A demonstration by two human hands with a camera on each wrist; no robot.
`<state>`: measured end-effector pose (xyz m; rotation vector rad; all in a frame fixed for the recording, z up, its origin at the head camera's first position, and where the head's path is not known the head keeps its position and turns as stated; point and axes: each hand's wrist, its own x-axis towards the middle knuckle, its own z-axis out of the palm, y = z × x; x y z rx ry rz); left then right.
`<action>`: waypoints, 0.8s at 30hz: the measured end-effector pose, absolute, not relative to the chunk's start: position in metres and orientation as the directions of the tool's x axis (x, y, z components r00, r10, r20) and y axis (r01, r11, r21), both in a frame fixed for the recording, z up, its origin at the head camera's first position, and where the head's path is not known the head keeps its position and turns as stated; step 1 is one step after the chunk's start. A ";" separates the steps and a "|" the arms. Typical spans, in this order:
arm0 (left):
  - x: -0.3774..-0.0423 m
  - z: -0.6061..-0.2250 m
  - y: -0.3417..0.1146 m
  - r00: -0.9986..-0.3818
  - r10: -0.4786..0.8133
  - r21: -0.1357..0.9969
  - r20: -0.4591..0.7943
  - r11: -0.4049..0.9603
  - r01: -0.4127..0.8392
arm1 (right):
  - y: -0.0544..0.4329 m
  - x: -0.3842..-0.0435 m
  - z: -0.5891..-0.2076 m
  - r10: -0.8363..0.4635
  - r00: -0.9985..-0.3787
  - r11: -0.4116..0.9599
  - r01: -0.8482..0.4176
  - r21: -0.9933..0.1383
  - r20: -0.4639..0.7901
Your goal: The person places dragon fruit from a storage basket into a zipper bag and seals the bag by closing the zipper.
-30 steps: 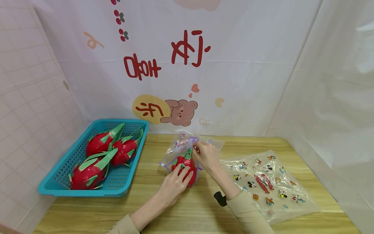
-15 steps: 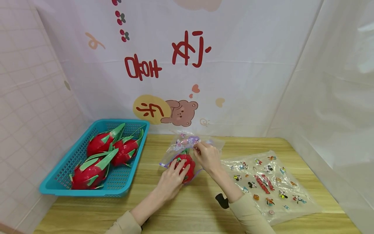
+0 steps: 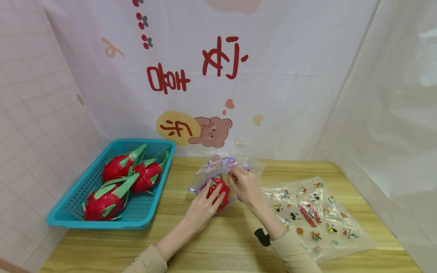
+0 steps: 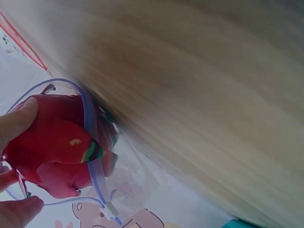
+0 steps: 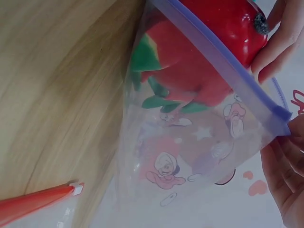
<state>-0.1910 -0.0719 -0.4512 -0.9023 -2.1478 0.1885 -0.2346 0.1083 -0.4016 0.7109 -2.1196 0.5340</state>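
My left hand grips a red dragon fruit with green leaf tips, at the middle of the table. The fruit sits partly inside a clear zip bag with a purple strip and cartoon prints. Leaf end first, it lies in the bag; in the left wrist view the purple strip crosses round it, and the blunt end sticks out. My right hand pinches the bag's edge at the right of the mouth. In the right wrist view its fingers hold one end of the purple strip.
On the left stands a blue basket with 3 dragon fruits. A second clear bag, printed with cartoon figures, lies flat on the right; the right wrist view shows a red zip strip. A printed white cloth hangs behind.
The left hand has moved slightly forward with the dragon fruit, whose leafy end is now further under the bag's purple strip. The right hand still pinches the bag's edge.
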 end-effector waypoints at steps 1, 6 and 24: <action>-0.191 -0.451 -0.071 -0.439 0.660 -0.405 0.610 0.736 0.542 | 0.109 -0.234 -0.401 -0.303 -0.503 0.749 -0.651 -0.124 0.810; -0.194 -0.452 -0.068 -0.479 0.625 -0.368 0.616 0.766 0.526 | 0.109 -0.232 -0.399 -0.305 -0.481 0.736 -0.667 -0.118 0.822; -0.197 -0.452 -0.070 -0.523 0.629 -0.334 0.576 0.764 0.551 | 0.115 -0.230 -0.406 -0.325 -0.510 0.763 -0.639 -0.098 0.797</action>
